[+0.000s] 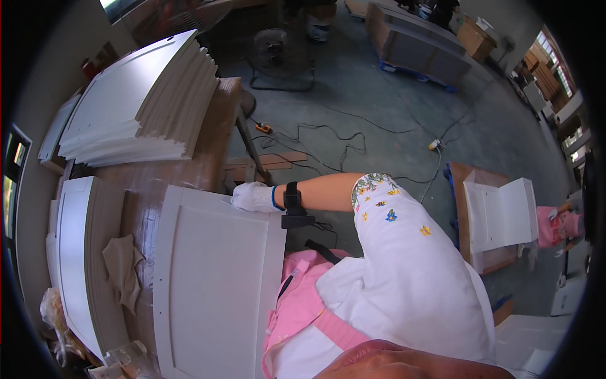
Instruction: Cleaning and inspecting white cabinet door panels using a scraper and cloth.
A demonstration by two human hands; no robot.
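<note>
A white knitted glove with a blue cuff covers my right hand (254, 197). Its fingers are closed over the far edge of a white framed cabinet door panel (218, 271), near the corner. The panel lies at the near edge of the wrapped table, its recessed face toward me and two small holes along its left side. A black strapped device (294, 205) sits on my right wrist. My left hand is out of view. A beige cloth (123, 268) rests on the table to the left of the panel.
A tall stack of white panels (126, 101) stands on the far end of the table (218, 136). More panels (85, 259) lean at left. Cables (344, 139) cross the floor near a floor fan (273, 47). At right are a pallet with white panels (499, 215) and a person in pink (555, 226).
</note>
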